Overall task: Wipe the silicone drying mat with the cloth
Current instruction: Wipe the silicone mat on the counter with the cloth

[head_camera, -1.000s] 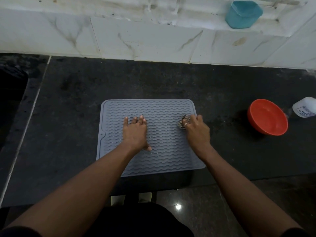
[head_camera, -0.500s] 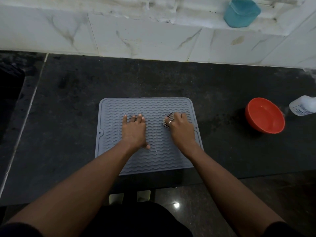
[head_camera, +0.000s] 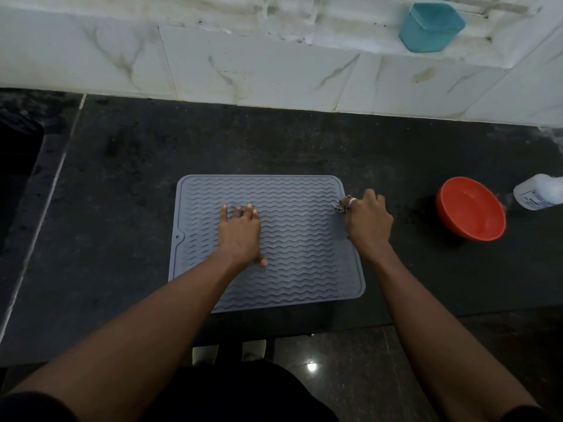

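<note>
A grey silicone drying mat (head_camera: 292,269) with wavy ridges lies flat on the dark counter. My left hand (head_camera: 240,234) rests palm down on the mat's left-middle part, fingers spread, holding nothing. My right hand (head_camera: 367,222) sits at the mat's right edge, closed over a small checked cloth (head_camera: 340,206). Only a corner of the cloth shows beyond my fingers; the rest is hidden under the hand.
A red bowl (head_camera: 470,210) stands on the counter to the right of the mat. A white bottle (head_camera: 539,193) lies just past it at the frame's edge. A teal container (head_camera: 429,27) sits on the ledge above the tiled wall. The counter's front edge runs just below the mat.
My right hand slid the cloth left toward the mat's middle, then back right to the mat's right edge. My left hand stayed pressed on the mat.
</note>
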